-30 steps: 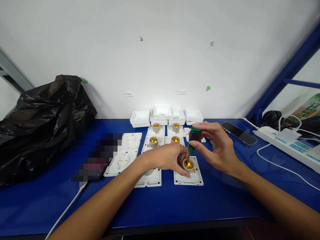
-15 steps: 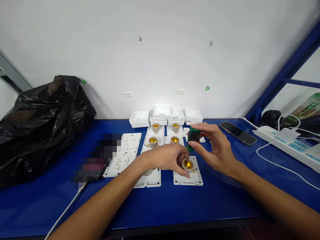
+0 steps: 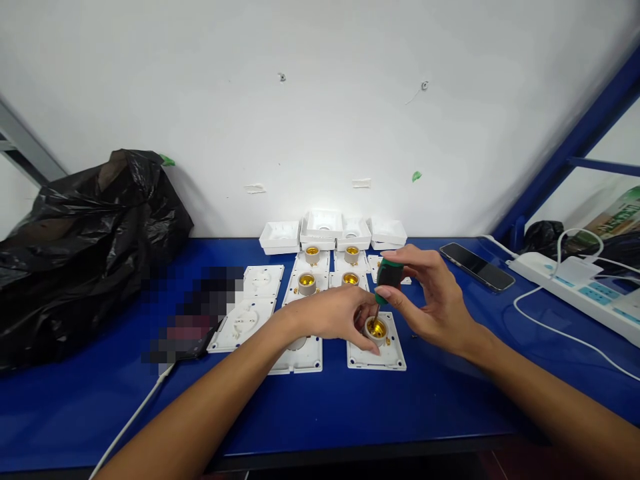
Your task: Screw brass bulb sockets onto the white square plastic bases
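A white square lamp holder (image 3: 377, 355) with a brass-lined socket lies on the blue table (image 3: 350, 413). My left hand (image 3: 335, 313) pinches the socket's collar from the left. My right hand (image 3: 430, 300) grips a screwdriver with a green handle (image 3: 387, 277); its shaft points down into the brass socket. Another white plate (image 3: 300, 357) lies just left, partly under my left wrist.
Several more lamp holders (image 3: 307, 283) and white back boxes (image 3: 325, 230) sit behind, toward the wall. A black plastic bag (image 3: 85, 247) fills the left. A phone (image 3: 477, 267) and a white power strip (image 3: 575, 287) with cables lie at the right. A tiny screw (image 3: 414, 337) rests beside the plate.
My right fingers have shifted slightly round the screwdriver handle; the hands and lamp holder stay in the same place.
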{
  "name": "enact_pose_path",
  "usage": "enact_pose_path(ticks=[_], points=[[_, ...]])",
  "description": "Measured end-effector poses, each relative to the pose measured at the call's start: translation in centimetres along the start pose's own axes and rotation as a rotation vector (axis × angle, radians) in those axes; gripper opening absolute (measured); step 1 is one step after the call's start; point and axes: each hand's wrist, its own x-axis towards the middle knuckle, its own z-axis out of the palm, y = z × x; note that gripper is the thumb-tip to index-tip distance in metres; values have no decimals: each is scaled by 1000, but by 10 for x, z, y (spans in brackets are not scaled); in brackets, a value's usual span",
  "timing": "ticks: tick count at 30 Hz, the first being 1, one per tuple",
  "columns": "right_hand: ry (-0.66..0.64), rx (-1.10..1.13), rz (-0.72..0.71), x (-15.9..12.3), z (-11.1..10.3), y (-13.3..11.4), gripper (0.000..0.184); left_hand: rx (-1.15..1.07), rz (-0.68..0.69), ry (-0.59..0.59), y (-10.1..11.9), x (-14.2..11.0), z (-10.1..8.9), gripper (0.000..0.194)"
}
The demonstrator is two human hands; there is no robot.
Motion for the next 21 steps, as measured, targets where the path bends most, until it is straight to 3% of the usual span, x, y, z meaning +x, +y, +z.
enact_pose_path(ticks=[9, 21], points=[[35, 41, 59, -1, 0, 2, 51, 56, 12, 12, -3, 1, 1, 49], [8, 34, 24, -5, 2, 3, 52, 9, 15, -10, -3, 1, -2, 45]])
